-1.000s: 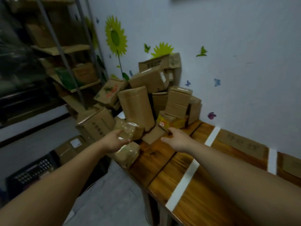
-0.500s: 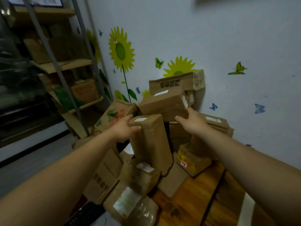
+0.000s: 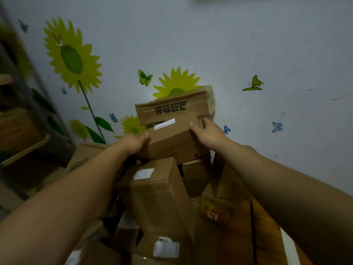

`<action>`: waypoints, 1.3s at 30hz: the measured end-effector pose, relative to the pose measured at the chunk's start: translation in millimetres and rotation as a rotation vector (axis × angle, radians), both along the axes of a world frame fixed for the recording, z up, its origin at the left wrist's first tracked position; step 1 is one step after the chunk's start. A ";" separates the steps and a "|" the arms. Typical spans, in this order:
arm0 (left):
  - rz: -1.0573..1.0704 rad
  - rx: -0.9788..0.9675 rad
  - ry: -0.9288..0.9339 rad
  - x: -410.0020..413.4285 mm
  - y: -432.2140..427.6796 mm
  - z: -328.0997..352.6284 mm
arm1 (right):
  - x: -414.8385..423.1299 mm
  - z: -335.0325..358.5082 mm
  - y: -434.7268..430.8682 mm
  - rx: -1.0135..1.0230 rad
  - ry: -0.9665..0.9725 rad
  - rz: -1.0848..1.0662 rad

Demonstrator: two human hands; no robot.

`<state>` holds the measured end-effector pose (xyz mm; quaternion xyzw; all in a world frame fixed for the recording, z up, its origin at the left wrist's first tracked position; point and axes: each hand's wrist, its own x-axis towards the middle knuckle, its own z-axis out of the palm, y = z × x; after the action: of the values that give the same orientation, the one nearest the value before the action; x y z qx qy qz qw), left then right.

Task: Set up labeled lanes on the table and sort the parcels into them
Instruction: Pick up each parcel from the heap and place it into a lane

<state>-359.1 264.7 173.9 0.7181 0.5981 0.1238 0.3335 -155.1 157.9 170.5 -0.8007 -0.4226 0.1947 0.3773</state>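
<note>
High on the heap against the wall, the brown oblong cardboard parcel with a white label (image 3: 172, 140) is sitting partly under a printed cardboard carton (image 3: 172, 109). The left grip (image 3: 131, 145) and right grip (image 3: 207, 131) are clasping its two short ends, thumbs on top. It is looking stiff, dry and probably light, so the ends are the place to hold, though the carton above may slide. Below, the dark wooden bench (image 3: 238, 236) is carrying a white tape stripe (image 3: 288, 249), and yellow sunflower stickers (image 3: 72, 56) are dotting the pale wall.
</note>
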 end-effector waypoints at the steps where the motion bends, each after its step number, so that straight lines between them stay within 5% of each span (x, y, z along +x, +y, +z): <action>1: 0.000 -0.071 -0.030 -1.6 6.1 0.5 | -4.4 0.7 5.3 -0.006 -0.001 -0.019; 16: -0.014 -0.375 -0.737 -44.8 17.9 16.9 | -43.5 22.2 -26.8 0.248 0.202 -0.195; 20: -0.087 -0.293 -0.800 -57.2 -15.6 19.0 | -48.9 22.7 -65.3 0.355 0.223 -0.313; 30: -0.212 -0.090 -0.978 -61.4 -164.6 15.7 | -58.3 27.6 -219.3 0.509 0.184 -0.209; 39: -0.320 0.087 -0.964 -66.6 -269.6 17.1 | -74.2 32.6 -330.9 0.625 0.178 -0.217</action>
<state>-425.7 -4.9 191.0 0.6752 0.2531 0.4134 0.5561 -229.2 -173.0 203.1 -0.6665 -0.3397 0.0837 0.6583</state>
